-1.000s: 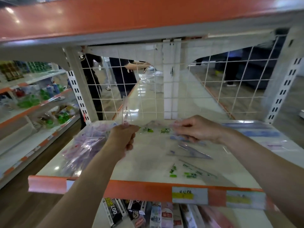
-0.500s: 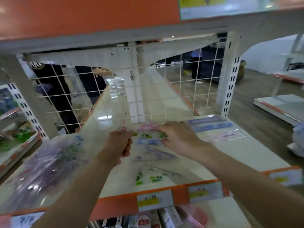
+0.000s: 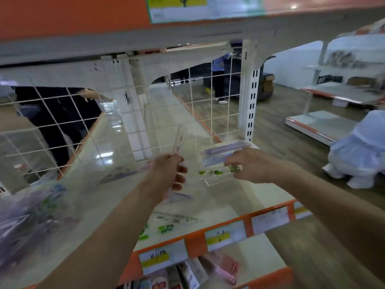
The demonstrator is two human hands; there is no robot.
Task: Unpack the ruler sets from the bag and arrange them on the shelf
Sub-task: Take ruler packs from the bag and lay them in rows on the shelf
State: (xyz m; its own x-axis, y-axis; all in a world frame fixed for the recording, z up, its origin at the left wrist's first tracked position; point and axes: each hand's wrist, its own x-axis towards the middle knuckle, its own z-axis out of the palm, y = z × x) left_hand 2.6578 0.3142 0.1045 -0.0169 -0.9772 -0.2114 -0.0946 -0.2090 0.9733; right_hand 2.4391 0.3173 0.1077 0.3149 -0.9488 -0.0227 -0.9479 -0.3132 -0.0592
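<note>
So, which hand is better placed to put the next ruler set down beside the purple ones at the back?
Probably the right hand: it holds the green-printed set low and flat, right next to the purple sets on the shelf. The left hand holds a pink-printed set upright, farther from them.

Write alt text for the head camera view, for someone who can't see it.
Two bare hands stock a white shelf: the left hand grips a clear ruler set upright, while the right hand pinches a green-printed ruler set near the back. A third set lies flat near the front edge, and a clear bag of sets sits at the left.
</note>
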